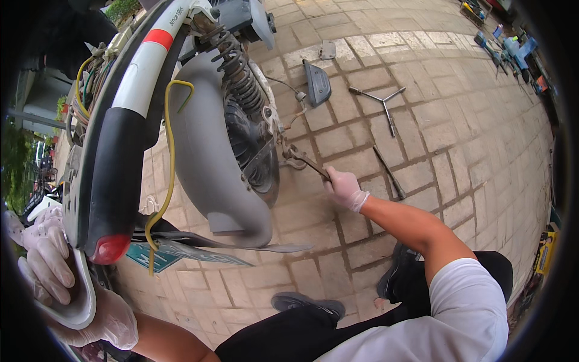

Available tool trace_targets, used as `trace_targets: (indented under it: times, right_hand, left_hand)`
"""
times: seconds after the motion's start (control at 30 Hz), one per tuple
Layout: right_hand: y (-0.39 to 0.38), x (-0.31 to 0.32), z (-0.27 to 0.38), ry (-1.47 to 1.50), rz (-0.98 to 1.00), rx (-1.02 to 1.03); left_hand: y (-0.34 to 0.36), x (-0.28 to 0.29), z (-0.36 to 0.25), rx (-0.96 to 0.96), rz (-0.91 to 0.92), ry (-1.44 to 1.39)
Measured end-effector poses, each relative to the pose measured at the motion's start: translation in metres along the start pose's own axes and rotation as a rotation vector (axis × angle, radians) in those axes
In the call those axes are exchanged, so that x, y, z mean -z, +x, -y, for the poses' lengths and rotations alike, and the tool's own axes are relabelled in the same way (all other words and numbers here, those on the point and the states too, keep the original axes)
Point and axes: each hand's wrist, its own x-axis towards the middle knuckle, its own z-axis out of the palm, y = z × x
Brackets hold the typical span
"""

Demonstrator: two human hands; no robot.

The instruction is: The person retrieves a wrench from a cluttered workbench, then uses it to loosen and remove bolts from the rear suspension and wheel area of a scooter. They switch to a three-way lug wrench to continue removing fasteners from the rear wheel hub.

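Note:
My right hand, in a thin translucent glove, is closed round the handle of a wrench. The wrench's far end reaches the metal parts beside the scooter's rear wheel hub, below the coil spring shock absorber. At the lower left, my left hand, gloved too, wraps its fingers over a grey grab rail at the scooter's tail. Between my hands stand the grey rear fender, a red tail light and a bent green licence plate. A yellow tube hangs along the bodywork.
On the brick paving lie a three-armed socket wrench, a dark metal bar and a dark plastic cover. Power tools sit at the far right. A yellow box stands by the right edge. My shoes are near the scooter's rear.

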Motion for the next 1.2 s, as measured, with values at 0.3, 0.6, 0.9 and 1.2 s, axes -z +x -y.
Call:
trace_targets:
  times: [0.3, 0.6, 0.9, 1.2]
  right_hand:
    - [0.015, 0.067, 0.051, 0.489, 0.256, -0.190]
    - [0.027, 0.095, 0.086, 0.533, 0.449, -0.498]
    - [0.022, 0.041, 0.070, 0.307, 0.140, -0.232]
    - [0.099, -0.024, -0.053, -0.158, -0.171, 0.257]
  left_hand:
    - [0.015, 0.008, 0.002, 0.140, 0.528, -0.401]
    - [0.031, 0.019, 0.001, 0.245, 0.647, -0.680]
    - [0.008, -0.003, -0.001, 0.057, -0.086, -0.103]
    - [0.013, -0.009, -0.003, 0.103, -0.319, -0.196]
